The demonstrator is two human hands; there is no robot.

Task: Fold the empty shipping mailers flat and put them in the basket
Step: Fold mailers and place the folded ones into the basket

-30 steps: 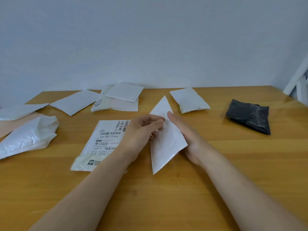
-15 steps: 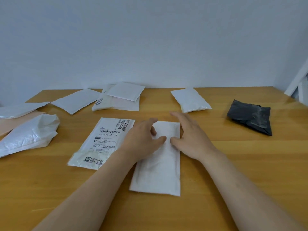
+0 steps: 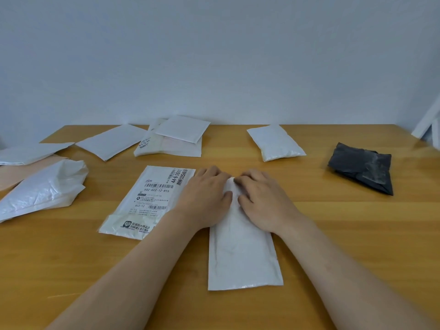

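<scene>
Head view: the white mailer [image 3: 242, 258] you held up a second ago now lies flat on the bench [image 3: 345, 234] before you, your left hand [image 3: 204, 198] and right hand [image 3: 264, 201] pressing palms-down on its far end, seemingly ready for folding, with no basket in sight.

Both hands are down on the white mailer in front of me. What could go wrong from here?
1. The plain white rectangular mailer looks wrinkled and slightly puffy; with the left hand and right hand pressing only its far end, a fold may spring open.
2. The left hand sits right beside the printed-label white mailer, so it could drag that along.
3. No basket is in view; the drop may need a search.
</scene>
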